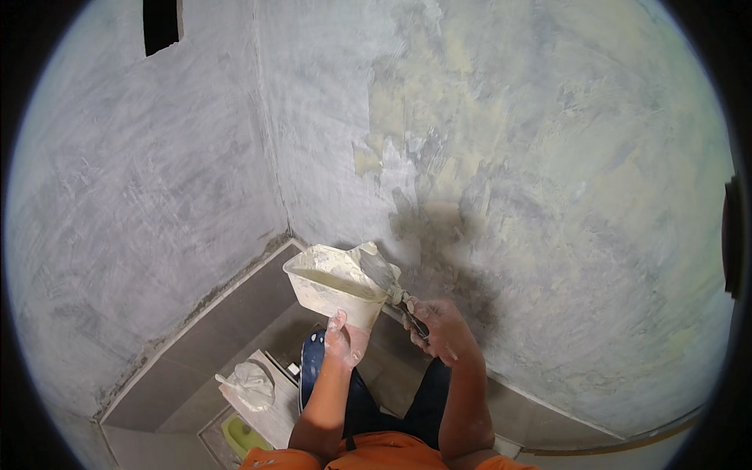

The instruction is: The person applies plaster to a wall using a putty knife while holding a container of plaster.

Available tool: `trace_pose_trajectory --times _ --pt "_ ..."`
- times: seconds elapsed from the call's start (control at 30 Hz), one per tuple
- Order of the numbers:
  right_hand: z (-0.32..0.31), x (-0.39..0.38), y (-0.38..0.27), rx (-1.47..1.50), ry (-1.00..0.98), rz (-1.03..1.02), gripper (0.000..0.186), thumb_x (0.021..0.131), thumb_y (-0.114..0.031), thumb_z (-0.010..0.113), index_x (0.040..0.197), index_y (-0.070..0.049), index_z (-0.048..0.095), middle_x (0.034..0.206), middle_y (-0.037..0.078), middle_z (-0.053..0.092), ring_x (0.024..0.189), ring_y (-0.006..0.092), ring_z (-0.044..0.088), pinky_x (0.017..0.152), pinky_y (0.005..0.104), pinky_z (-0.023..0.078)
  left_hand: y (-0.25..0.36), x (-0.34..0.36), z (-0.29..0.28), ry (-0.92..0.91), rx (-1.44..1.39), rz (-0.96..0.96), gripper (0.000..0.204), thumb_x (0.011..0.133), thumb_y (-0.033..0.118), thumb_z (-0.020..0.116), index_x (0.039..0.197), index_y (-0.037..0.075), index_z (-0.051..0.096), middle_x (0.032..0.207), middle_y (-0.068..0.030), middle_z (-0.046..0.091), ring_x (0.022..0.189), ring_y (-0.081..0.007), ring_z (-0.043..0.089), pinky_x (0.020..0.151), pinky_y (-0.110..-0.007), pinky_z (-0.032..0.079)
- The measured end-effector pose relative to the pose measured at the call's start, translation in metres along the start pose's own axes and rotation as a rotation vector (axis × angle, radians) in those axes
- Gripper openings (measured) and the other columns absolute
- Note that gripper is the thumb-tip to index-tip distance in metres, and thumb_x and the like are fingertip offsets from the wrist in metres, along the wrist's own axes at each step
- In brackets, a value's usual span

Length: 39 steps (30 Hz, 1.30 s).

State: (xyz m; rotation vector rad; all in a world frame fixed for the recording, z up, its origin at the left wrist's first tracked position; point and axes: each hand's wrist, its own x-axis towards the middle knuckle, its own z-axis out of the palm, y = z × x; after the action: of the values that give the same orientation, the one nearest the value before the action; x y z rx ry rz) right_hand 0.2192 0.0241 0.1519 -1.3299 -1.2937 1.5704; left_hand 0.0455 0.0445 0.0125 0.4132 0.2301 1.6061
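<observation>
A white mud pan (329, 298), smeared with pale plaster, rests on my left hand (347, 345), which grips it from below. Around the handle of a putty knife (381, 271) my right hand (443, 330) is closed. The knife's wide blade lies at the right rim of the pan, with plaster clumped where blade and handle meet. Both hands carry white smears. Beyond them stands a wall (540, 196) with patchy grey and yellowish plaster; shadows of the hands and tools fall on it.
A second plastered wall (149, 180) meets the first in a corner at left. Grey tiles (211, 337) run along the walls' foot. Beside my left leg, a white plastic bag (252, 387) sits on a board, near a green container (241, 433). A dark opening (161, 25) shows at upper left.
</observation>
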Motion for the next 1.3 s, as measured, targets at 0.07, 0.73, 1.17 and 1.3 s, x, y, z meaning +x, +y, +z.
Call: trace_pose_trajectory --times 0.07,0.73,1.17,1.3 --pt "0.006 -0.001 0.000 0.038 0.034 -0.043 0.047 0.102 -0.042 0.054 0.080 -0.001 0.063 0.062 0.004 0.055 0.042 0.0094 0.045 0.037 0.0244 0.033 0.001 0.003 0.000 -0.022 0.014 0.002 0.092 0.078 0.038 0.081 0.151 0.003 0.035 0.149 -0.0162 0.046 0.139 -0.0360 0.045 0.119 -0.051 0.034" --pt "0.029 0.038 0.068 0.313 0.040 -0.192 0.036 0.104 -0.034 0.053 0.086 -0.004 0.061 0.072 -0.001 0.056 0.055 0.0076 0.046 0.048 0.0233 0.038 0.002 0.020 0.039 -0.014 -0.123 0.229 0.079 0.090 0.030 0.074 0.151 0.004 0.033 0.151 -0.0134 0.045 0.139 -0.0308 0.046 0.118 -0.051 0.037" --pt "0.001 0.002 0.091 0.326 -0.015 -0.167 0.031 0.104 -0.029 0.054 0.096 -0.001 0.064 0.081 0.001 0.057 0.061 0.0076 0.049 0.055 0.0232 0.040 0.027 0.033 0.043 -0.082 -0.162 0.216 0.075 0.093 0.040 0.070 0.150 0.006 0.036 0.151 -0.0135 0.045 0.138 -0.0311 0.047 0.113 -0.047 0.042" --pt "0.007 0.011 0.099 0.148 0.020 -0.222 0.036 0.105 -0.029 0.053 0.084 -0.002 0.062 0.063 -0.003 0.048 0.054 0.0061 0.042 0.052 0.0246 0.035 0.024 0.024 0.051 -0.088 -0.177 0.168 0.075 0.093 0.046 0.068 0.149 0.005 0.039 0.152 -0.0111 0.045 0.142 -0.0279 0.041 0.119 -0.042 0.033"
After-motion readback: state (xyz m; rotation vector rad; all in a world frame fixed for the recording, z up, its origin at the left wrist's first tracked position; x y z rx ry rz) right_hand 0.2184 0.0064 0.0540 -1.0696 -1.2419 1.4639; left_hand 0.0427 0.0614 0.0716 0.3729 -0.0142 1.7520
